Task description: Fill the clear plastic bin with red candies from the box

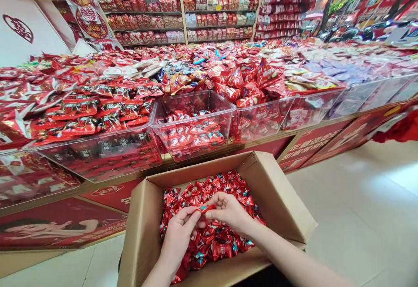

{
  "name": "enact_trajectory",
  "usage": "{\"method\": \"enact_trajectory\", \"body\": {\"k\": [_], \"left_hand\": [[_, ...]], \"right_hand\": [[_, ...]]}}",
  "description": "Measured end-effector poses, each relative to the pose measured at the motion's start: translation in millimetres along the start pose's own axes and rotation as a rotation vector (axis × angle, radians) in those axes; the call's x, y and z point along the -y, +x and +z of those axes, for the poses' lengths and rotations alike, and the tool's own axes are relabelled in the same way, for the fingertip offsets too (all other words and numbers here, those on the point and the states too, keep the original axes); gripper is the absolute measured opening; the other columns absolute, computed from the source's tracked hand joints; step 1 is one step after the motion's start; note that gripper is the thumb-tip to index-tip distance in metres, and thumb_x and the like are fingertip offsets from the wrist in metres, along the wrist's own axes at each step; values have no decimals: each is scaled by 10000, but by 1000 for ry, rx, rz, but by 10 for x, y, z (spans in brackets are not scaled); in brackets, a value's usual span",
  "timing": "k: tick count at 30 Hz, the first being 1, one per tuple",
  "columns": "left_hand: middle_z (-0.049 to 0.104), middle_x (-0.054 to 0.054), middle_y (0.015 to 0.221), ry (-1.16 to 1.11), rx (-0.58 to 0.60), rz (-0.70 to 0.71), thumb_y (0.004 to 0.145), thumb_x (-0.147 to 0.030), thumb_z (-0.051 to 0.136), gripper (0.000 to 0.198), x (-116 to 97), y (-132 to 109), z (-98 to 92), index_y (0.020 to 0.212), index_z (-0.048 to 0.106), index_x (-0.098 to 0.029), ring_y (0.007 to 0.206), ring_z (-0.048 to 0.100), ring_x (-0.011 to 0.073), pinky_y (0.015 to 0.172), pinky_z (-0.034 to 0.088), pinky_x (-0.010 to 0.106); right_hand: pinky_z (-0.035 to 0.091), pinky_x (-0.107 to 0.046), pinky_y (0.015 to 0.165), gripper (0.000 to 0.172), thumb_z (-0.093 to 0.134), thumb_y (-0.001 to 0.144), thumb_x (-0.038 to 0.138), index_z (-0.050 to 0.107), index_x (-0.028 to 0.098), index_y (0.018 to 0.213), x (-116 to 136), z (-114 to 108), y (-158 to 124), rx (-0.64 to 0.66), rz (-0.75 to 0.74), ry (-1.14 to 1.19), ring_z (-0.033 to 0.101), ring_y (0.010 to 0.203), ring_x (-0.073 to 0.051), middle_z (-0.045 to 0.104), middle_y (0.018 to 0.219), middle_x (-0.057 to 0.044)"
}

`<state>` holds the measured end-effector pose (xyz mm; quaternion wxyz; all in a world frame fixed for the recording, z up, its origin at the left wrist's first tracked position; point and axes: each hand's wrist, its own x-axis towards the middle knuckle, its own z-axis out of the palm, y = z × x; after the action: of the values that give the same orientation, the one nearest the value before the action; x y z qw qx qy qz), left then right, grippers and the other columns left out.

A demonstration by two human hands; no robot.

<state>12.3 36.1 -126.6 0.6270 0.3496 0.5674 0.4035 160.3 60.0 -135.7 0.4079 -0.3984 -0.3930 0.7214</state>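
Observation:
Over an open cardboard box (287,195), my left hand (179,230) and my right hand (227,213) meet at one red-wrapped candy (205,208). Each hand pinches an end of its wrapper between thumb and fingers. A patch of blue shows on the wrapper. Beneath the hands, the box holds a heap of loose candies (222,250) in shiny red wrappers with blue patches. Just beyond the box, a clear plastic bin (192,123) is partly filled with similar red candies, laid in rows against its front.
More clear bins with packaged sweets (78,108) stand to the left, and a bin of red triangular packs (251,86) to the right. Behind them are stocked shelves (143,12). A red printed panel (65,221) fronts the counter above a tiled floor (355,208).

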Motion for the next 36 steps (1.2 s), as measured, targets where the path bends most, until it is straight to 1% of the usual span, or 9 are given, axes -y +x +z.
{"method": "enact_trajectory", "body": {"k": [4,7,12,15,20,24,27,31,36], "left_hand": [[670,20,736,-142,44,-10,707,-436,560,342,-66,-56,22,956,520,-204,664,627,138,561,443,224],[667,24,761,-187,76,-11,724,-382,566,388,-107,-93,28,1058,475,-206,679,625,132,593,451,230],[655,6,833,-186,15,37,694,-325,613,411,-73,-86,-12,1069,497,-204,683,596,101,611,461,209],[654,7,811,-173,0,54,677,-330,628,413,-40,-76,-35,1053,521,-195,667,582,103,611,470,221],[633,-3,697,-166,19,90,595,-328,699,434,-33,-29,-49,965,541,-165,661,574,117,591,458,217],[531,-76,472,-197,-25,69,551,-379,719,522,-16,20,-57,983,497,-187,399,425,44,393,318,148],[514,-80,439,-222,-43,58,521,-432,722,533,-13,21,-50,942,507,-185,349,351,15,361,244,129],[561,-43,479,-347,-42,4,545,-511,675,517,-58,-10,-70,914,526,-181,434,493,66,405,314,147],[663,39,670,-347,51,-63,562,-443,697,459,-94,-22,-169,886,551,-154,556,583,105,480,381,181]], "right_hand": [[454,-280,721,80,621,644,167,542,164,631,-2,26,-39,-63,-422,-339,580,798,-131,623,852,-44],[432,-291,775,127,512,689,75,580,181,693,4,34,-94,-37,-701,-675,545,896,-134,598,929,-56],[419,-296,828,191,441,720,53,572,178,781,7,35,-130,-53,-613,-650,511,963,-128,544,1006,-65],[453,-248,722,81,513,733,139,538,173,803,-11,64,-110,-65,-541,-543,526,886,-121,541,955,-65],[434,-204,621,66,568,717,179,506,162,703,-10,135,-109,-67,-551,-712,497,716,-93,527,784,-31],[435,-244,713,257,625,662,233,518,163,885,24,133,-101,69,-793,-1065,480,854,-135,518,973,-68],[420,-237,661,128,540,721,169,508,174,844,121,132,-79,113,-1077,-1356,470,763,-121,571,908,-30],[415,-206,618,76,467,777,132,493,170,838,624,215,-175,134,-1243,-1350,479,688,-93,596,798,-17],[427,-224,740,132,491,743,88,510,166,848,1828,379,-197,19,-1389,-1253,511,866,-106,577,901,-56]]}}
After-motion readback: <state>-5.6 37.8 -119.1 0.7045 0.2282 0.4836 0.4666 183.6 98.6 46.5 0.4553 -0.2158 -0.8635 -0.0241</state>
